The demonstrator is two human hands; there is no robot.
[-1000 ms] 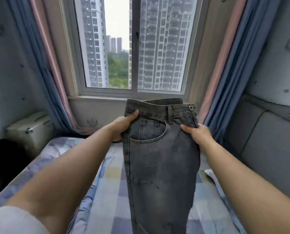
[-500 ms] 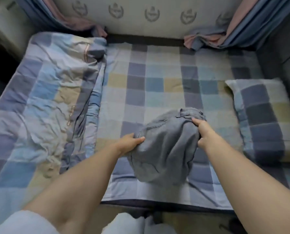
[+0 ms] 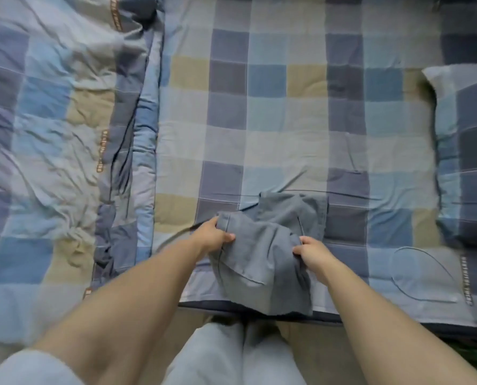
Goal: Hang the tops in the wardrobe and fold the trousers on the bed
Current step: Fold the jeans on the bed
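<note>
- The trousers [image 3: 262, 254], grey denim, lie bunched on the near edge of the bed [image 3: 273, 112], at about 6 o'clock in the view, with the lower part hanging just over the mattress edge.
- One folded portion of the cloth reaches toward 12 o'clock and lies flat on the checked sheet; the rest is rumpled between the two hands.
- The left hand [image 3: 213, 236] grips the trousers at their 9 o'clock side, fingers curled round a seamed edge, thumb on top of the fabric.
- The right hand [image 3: 310, 250] holds the trousers at their 3 o'clock side, fingers bent and pinching a bunch of cloth.
- Both forearms are bare and come in from 7 and 5 o'clock.
- A crumpled checked quilt [image 3: 59, 140] covers the bed from 9 to 11 o'clock, its folded edge running beside the open sheet.
- A checked pillow [image 3: 467, 151] lies at 3 o'clock, well apart from the trousers.
- A thin cable [image 3: 417, 276] loops on the sheet at 4 o'clock, near the right forearm, not touching the trousers.
- The person's legs in pale trousers show at 6 o'clock, below the bed edge.
</note>
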